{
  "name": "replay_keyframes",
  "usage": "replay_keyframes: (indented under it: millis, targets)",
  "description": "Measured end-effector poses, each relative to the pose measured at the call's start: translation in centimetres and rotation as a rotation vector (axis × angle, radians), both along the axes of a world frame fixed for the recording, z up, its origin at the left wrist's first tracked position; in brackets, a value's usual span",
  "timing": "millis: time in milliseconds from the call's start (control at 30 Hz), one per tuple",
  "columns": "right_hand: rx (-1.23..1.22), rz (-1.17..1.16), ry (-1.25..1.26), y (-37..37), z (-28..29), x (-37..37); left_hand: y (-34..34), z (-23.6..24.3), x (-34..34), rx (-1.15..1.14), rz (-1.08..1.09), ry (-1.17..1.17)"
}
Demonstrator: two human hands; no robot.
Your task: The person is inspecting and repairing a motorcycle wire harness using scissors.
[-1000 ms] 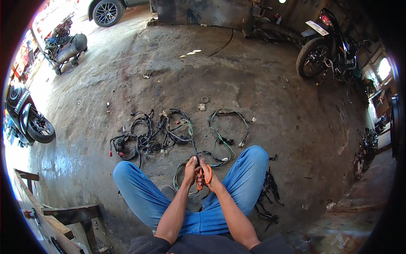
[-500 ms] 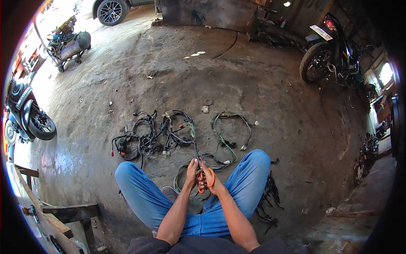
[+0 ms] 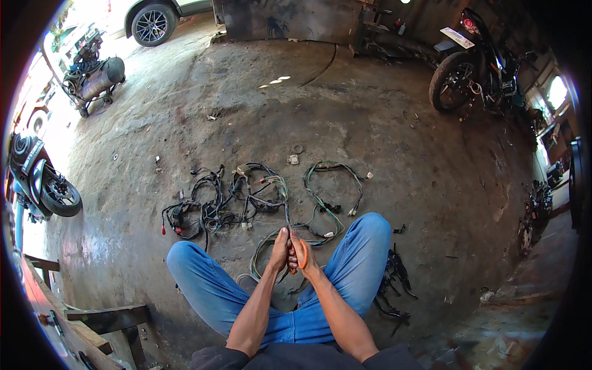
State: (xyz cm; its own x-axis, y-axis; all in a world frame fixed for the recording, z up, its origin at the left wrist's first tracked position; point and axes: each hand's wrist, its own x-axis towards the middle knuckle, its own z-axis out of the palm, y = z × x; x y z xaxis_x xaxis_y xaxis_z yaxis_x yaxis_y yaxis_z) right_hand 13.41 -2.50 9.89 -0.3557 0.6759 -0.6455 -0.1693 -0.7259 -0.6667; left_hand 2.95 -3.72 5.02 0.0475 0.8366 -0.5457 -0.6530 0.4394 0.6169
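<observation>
A tangled wiring harness (image 3: 213, 200) of black-wrapped and loose coloured wires with small connectors is spread over the floor in front of my knees. From it a dark wrapped strand (image 3: 287, 213) runs down to my fingers. My left hand (image 3: 279, 253) is closed round that strand, thumb pointing up along it. Right beside it, my right hand (image 3: 302, 254) grips scissors (image 3: 303, 254) by their orange handles. The scissors' blades are mostly hidden between the two hands, so whether they touch the strand cannot be seen. Green and pale wires (image 3: 259, 256) loop beneath the hands.
Black stripped pieces (image 3: 398, 277) lie beside my right knee. A pale square part (image 3: 293, 160) and a ring (image 3: 298, 148) lie beyond the wires. A wooden frame (image 3: 111, 314) stands at lower left. Motorcycles (image 3: 462, 80) are parked on both sides; a wheeled compressor (image 3: 102, 77) stands far left.
The orange handles have turned and look narrower in my right hand. Both hands stay together at the strand. The whole view has shifted slightly.
</observation>
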Motion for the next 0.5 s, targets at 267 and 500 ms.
replay_keyframes:
  millis: [267, 500]
  targets:
    - [-0.042, -0.042, -0.029, 1.7, -0.3, -0.2, 0.4, -1.4, 0.0, 0.063, -0.055, -0.009]
    - [0.006, -0.074, -0.117, 3.0, -1.2, -0.8, 0.3, -0.3, 0.4, 0.108, 0.015, 0.402]
